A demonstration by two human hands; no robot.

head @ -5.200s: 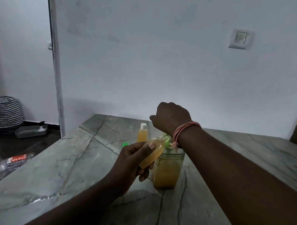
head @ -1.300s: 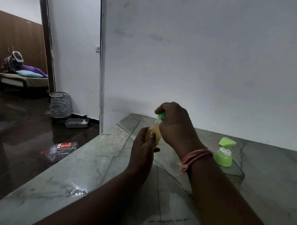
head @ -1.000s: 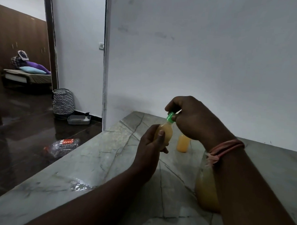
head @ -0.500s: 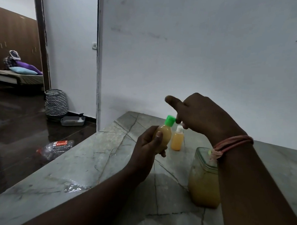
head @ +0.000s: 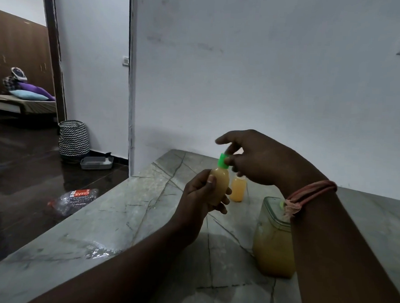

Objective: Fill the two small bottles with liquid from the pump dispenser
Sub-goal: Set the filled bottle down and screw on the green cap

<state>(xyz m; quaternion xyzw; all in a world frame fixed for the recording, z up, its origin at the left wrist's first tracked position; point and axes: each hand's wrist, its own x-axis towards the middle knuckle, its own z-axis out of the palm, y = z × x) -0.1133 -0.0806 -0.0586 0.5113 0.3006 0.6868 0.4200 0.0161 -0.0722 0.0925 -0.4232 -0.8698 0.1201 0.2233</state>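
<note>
Small bottle [head: 218, 187] upright in gripping left hand [head: 202, 198], above tabletop's [head: 127, 207] middle; green cap [head: 223, 160] directly above, pinched by right hand [head: 254, 159], nearer it.

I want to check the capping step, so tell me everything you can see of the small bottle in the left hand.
The small bottle looks like translucent plastic, rounded, filled nearly to the neck with cloudy yellow-orange liquid. A green cap sits on top. It is held roughly upright above the stone table. The left hand grips its body; the right hand touches the cap.
</note>
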